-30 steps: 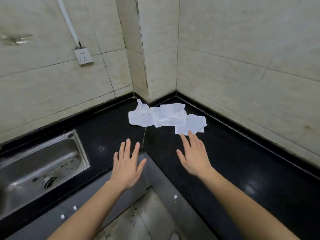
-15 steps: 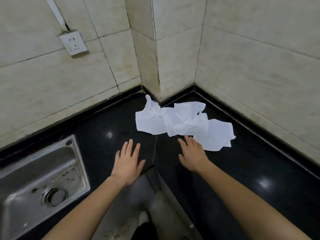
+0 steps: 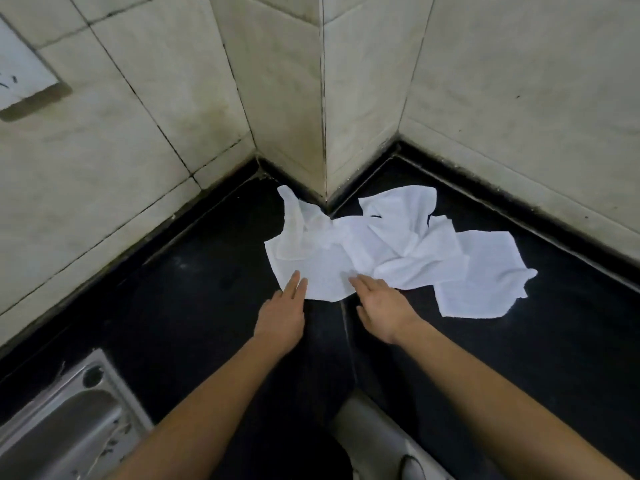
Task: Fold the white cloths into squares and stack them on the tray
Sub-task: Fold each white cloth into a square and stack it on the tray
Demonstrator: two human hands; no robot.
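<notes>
Both hands, left hand and right hand, lie flat, fingers open, gripping nothing (yet); overlapping white cloths could lift together.

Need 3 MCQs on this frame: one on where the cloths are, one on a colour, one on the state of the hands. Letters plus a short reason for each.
1. Where do the white cloths lie?
A. in the sink
B. on the countertop, in the corner by the tiled wall
C. on the floor

2. What colour is the countertop?
A. black
B. white
C. wooden brown

3. What is the state of the hands?
A. both clench a lifted cloth
B. one holds a tray
C. both are open and flat, fingers at the near edge of the cloths

Answers:
1 B: the pile sits on the counter against the wall corner; the sink is off at lower left.
2 A: the surface around the cloths is dark and glossy.
3 C: the left hand and the right hand are spread, and nothing is lifted.
</notes>
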